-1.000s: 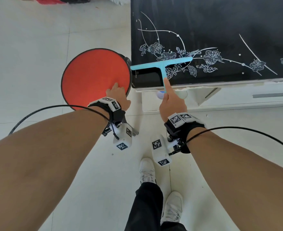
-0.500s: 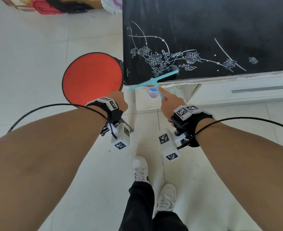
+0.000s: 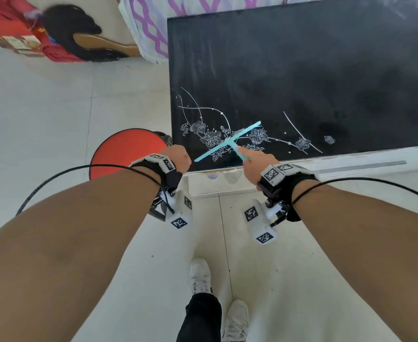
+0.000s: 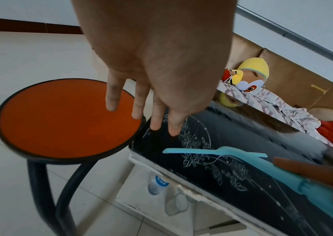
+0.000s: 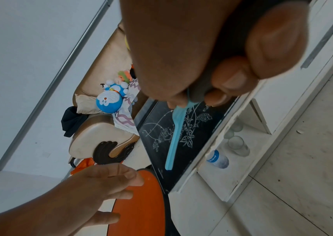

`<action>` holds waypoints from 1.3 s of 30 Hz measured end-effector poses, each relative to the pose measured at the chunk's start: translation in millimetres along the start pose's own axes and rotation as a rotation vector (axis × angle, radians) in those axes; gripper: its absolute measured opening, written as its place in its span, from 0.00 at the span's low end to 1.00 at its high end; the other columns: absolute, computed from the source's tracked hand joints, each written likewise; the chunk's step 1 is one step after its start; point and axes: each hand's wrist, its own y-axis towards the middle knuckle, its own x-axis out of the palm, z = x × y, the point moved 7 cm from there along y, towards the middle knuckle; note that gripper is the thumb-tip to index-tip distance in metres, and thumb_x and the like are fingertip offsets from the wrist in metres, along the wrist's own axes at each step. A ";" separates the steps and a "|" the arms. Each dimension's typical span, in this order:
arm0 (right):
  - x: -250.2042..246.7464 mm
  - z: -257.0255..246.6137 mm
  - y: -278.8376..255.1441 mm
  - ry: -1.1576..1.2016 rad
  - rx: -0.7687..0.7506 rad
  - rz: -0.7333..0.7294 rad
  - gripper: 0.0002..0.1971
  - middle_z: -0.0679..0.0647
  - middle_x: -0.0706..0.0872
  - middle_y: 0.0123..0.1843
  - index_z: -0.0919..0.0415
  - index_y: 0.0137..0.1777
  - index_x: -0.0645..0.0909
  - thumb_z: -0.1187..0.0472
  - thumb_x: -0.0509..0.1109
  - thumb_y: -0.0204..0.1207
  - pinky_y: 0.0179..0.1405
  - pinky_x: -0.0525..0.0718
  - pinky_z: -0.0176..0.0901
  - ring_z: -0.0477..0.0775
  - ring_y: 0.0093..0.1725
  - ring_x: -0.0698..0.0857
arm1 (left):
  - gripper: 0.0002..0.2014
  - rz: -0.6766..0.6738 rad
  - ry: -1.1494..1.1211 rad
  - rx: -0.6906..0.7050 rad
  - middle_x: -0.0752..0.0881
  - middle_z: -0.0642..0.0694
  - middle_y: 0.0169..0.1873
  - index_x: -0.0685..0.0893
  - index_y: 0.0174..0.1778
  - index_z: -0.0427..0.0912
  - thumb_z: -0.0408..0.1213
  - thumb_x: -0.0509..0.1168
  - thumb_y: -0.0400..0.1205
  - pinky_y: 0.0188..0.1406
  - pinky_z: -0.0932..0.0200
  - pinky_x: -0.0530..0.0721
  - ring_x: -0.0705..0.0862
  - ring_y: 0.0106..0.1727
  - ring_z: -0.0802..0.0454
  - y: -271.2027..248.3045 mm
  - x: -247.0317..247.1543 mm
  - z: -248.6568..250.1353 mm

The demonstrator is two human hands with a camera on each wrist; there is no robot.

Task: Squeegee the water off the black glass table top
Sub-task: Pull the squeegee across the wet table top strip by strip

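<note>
The black glass table top (image 3: 301, 77) with a white flower pattern fills the upper right of the head view. A light blue T-shaped squeegee (image 3: 227, 141) hangs tilted over its near left corner, blade running from lower left to upper right. My right hand (image 3: 254, 164) grips the squeegee (image 4: 242, 157) by its handle (image 5: 178, 115), index finger laid along it. My left hand (image 3: 178, 160) hovers with straight, relaxed fingers (image 4: 139, 105) above the stool's right rim and the table's corner, holding nothing. Whether the blade touches the glass I cannot tell.
A round orange stool (image 3: 126, 150) with a black frame stands against the table's left side. A water bottle (image 4: 157, 185) and clear cups (image 5: 238, 146) sit on the shelf under the table. A sofa (image 4: 294, 76) with plush toys is behind it. My feet stand on white tile.
The squeegee came off the table's front edge, then moved back over the flower pattern, now tilted and rotated. My left hand lifted from the stool seat toward its right rim.
</note>
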 end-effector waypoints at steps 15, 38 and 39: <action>-97.5 -28.6 149.1 0.408 0.192 0.334 0.18 0.63 0.89 0.48 0.60 0.47 0.80 0.47 0.55 0.81 0.49 0.88 0.64 0.69 0.45 0.89 | 0.14 0.196 -0.136 0.115 0.85 0.41 0.60 0.79 0.66 0.41 0.37 0.58 0.85 0.55 0.53 0.78 0.83 0.57 0.39 135.1 -132.2 32.5; -151.2 -56.6 492.2 1.029 0.061 0.151 0.11 0.57 0.79 0.35 0.61 0.59 0.70 0.53 0.54 0.88 0.28 0.87 0.55 0.56 0.23 0.78 | 0.23 0.249 -0.136 -0.029 0.75 0.41 0.73 0.71 0.75 0.46 0.37 0.63 0.83 0.68 0.50 0.74 0.75 0.71 0.38 478.7 -174.6 31.6; -152.5 -58.9 498.6 1.041 0.058 0.137 0.10 0.57 0.80 0.35 0.59 0.58 0.69 0.52 0.54 0.88 0.28 0.87 0.55 0.56 0.24 0.79 | 0.25 0.256 -0.120 -0.028 0.72 0.42 0.75 0.70 0.77 0.46 0.37 0.63 0.83 0.71 0.50 0.71 0.73 0.73 0.37 486.9 -177.8 30.1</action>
